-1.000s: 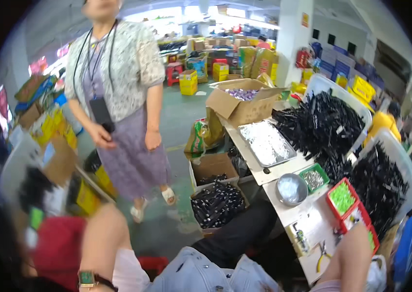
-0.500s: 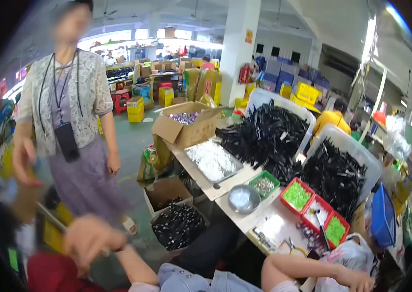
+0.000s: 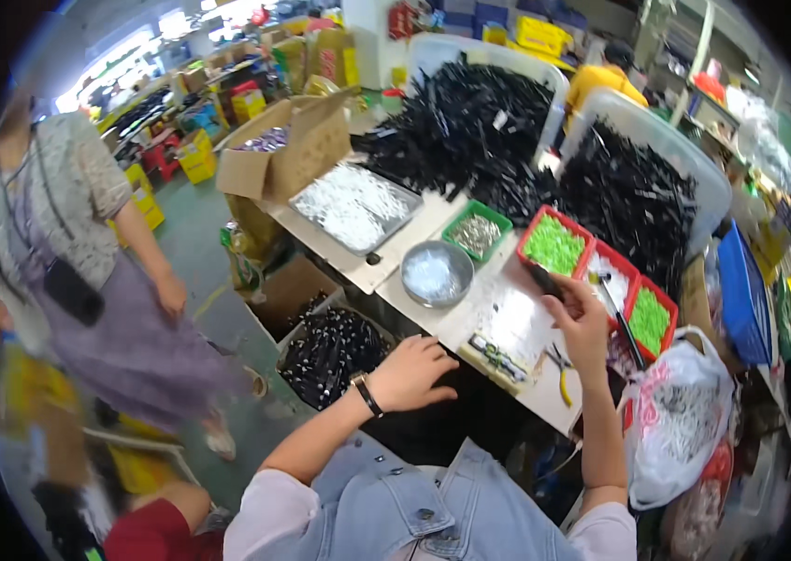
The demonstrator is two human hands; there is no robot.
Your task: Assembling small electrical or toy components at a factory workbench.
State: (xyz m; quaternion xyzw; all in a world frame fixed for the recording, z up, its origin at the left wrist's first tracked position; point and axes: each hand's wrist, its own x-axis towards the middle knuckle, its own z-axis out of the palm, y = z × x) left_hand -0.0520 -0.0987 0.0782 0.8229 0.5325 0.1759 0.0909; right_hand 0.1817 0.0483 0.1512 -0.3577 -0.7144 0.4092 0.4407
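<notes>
My left hand, with a dark band at its wrist, hovers by the front edge of the worktable. Its fingers are loosely spread and hold nothing. Over the tabletop, the thumb and fingers of my right hand close on a short black piece beside the red bins; its exact kind is unclear. Below the hands, a small metal fixture lies at the table edge, with yellow-handled pliers to its right. A round metal bowl of pale, clear-looking parts stands ahead of my left hand.
Red bins hold green and white parts. Behind them stand clear tubs of black strips. A tray of white pieces and a green tray sit leftward. A plastic bag hangs right; a person stands left.
My view has tilted down toward the table. My left hand has come from the far left to the table edge. My right hand has risen from the lower right and now holds the black piece.
</notes>
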